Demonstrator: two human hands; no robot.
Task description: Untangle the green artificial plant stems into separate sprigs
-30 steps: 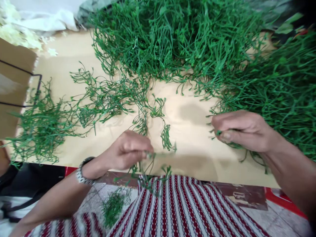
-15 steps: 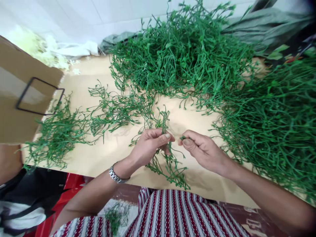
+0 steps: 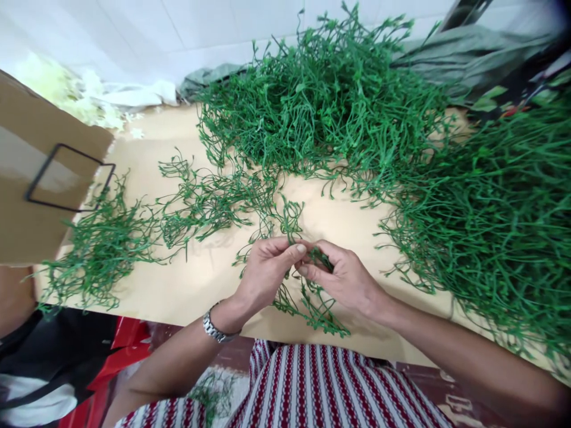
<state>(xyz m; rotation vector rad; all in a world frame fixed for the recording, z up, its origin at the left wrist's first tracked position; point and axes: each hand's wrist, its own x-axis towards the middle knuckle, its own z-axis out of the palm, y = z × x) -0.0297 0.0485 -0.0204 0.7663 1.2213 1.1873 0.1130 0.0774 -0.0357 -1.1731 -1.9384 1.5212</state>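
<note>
My left hand [image 3: 267, 270], with a metal watch on the wrist, and my right hand [image 3: 341, 276] meet over the near middle of a tan table [image 3: 196, 285]. Both pinch the same green plastic sprig [image 3: 314, 297], whose branches hang below the fingers toward my striped lap. The fingertips of the two hands touch. More loose sprigs [image 3: 209, 199] lie just beyond my left hand.
A large heap of green stems [image 3: 321, 101] fills the back of the table and another heap [image 3: 499, 220] the right side. A smaller pile [image 3: 98, 249] lies at the left edge. A brown cardboard box [image 3: 40, 172] stands at the left. White flower pieces [image 3: 66, 95] lie at the back left.
My right hand has come in from the right heap with a piece, and my left hand rose from the table edge. The two hands have closed together on one sprig.
</note>
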